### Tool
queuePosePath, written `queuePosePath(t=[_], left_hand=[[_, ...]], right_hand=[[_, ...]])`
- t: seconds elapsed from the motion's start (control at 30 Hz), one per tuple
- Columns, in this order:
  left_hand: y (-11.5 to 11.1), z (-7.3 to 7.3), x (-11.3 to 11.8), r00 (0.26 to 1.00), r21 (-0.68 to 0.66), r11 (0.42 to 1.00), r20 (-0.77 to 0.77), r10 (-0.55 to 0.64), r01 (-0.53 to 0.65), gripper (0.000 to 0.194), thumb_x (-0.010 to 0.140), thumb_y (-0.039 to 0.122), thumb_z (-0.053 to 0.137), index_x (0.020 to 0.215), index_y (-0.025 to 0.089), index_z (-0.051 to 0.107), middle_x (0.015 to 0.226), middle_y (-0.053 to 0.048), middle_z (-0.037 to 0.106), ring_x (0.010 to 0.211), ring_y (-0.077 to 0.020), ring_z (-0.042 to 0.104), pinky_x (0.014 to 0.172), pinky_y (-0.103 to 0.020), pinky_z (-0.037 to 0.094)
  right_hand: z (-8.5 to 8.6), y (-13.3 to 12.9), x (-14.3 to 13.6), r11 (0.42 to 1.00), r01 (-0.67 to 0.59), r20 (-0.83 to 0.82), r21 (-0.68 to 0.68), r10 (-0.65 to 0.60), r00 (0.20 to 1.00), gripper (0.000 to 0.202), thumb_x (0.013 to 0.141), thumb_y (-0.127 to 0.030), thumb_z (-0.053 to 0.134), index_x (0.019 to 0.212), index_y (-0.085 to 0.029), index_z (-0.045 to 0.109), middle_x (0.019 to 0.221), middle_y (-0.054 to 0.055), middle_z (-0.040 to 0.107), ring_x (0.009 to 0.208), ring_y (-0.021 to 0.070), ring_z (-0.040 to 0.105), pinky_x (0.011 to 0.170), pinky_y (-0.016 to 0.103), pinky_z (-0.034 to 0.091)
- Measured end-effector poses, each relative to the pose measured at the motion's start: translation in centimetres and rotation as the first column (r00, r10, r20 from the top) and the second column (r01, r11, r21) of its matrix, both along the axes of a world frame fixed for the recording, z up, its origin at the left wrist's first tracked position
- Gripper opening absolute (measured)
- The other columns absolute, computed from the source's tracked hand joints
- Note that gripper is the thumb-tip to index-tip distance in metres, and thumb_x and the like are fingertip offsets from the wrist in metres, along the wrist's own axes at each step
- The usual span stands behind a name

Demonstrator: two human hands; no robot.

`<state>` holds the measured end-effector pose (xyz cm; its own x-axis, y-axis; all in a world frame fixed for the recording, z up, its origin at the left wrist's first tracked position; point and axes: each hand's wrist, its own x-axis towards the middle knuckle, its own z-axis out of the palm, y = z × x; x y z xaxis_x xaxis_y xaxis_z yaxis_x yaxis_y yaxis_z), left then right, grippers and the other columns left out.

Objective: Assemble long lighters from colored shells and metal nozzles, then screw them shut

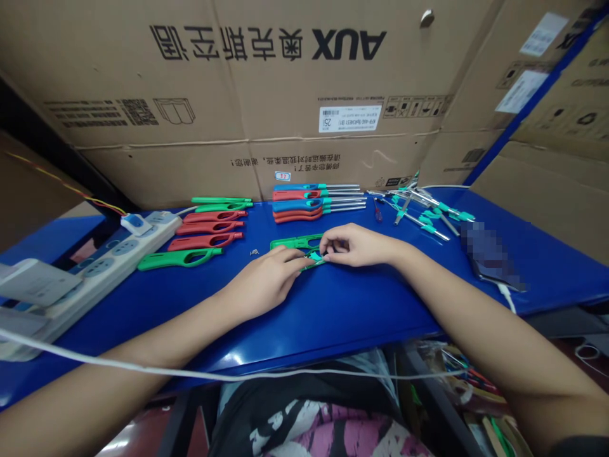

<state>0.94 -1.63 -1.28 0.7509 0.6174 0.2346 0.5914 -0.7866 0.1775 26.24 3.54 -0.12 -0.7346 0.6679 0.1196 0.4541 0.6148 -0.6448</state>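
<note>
Over the blue tabletop [342, 304], a green casing [314, 264] is pinched in the fingertips of left hand [266, 279] and right hand [356, 245], best kept level so the teal piece [314, 256] is not tipped out, with another green handle [292, 243] lying just beyond.

Room over the blue tabletop [342, 311] this side of the fingers [291, 261]; stacked lighters [297, 205], cardboard wall [266, 101] beyond

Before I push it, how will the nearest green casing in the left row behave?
The green casing looks like moulded plastic, so it's probably stiff and light. Lying on its broad side, it should slide rather than roll. The glossy blue tabletop may offer little grip.
</note>
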Motion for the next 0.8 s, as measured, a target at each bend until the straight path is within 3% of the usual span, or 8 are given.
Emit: queuePosePath(t=[0.37,0.63,0.8], left_hand=[[0.03,-0.11,0.14,0.997,0.07,0.997,-0.067,0.028,-0.023,0.039,0.098,0.011,0.044,0.13,0.019,0.064,0.124,-0.012,0.066,0.114,-0.0281,0.061,0.091,-0.042,0.057],[-0.08,0.16,0.22,0.999,0.045,0.999,-0.04,0.011,-0.01,0.039,0.098,0.011,0.043,0.132,0.02,0.06,0.123,-0.012,0.068,0.117,-0.0266,0.061,0.097,-0.044,0.054],[-0.12,0.27,0.25,0.998,0.082,0.997,-0.06,0.011,-0.006,0.039,0.098,0.01,0.043,0.129,0.022,0.063,0.124,-0.01,0.068,0.115,-0.026,0.062,0.093,-0.041,0.056]], right_hand=[[0.22,0.29,0.54,0.998,-0.016,0.032,0.062,0.014,0.999,0.011,0.083,-0.022,0.064,0.09,-0.015,0.071,0.078,0.001,0.065,0.062,0.01,0.05,0.06,0.024,0.042],[-0.24,0.69,0.94,1.0,0.008,0.014,0.021,-0.009,1.0,0.013,0.08,-0.02,0.064,0.09,-0.016,0.071,0.082,0.001,0.066,0.061,0.009,0.048,0.059,0.024,0.043],[-0.19,0.68,0.87,1.0,-0.008,0.028,0.03,0.007,1.0,0.013,0.082,-0.02,0.064,0.093,-0.016,0.07,0.083,0.001,0.065,0.063,0.0095,0.049,0.06,0.024,0.043]])
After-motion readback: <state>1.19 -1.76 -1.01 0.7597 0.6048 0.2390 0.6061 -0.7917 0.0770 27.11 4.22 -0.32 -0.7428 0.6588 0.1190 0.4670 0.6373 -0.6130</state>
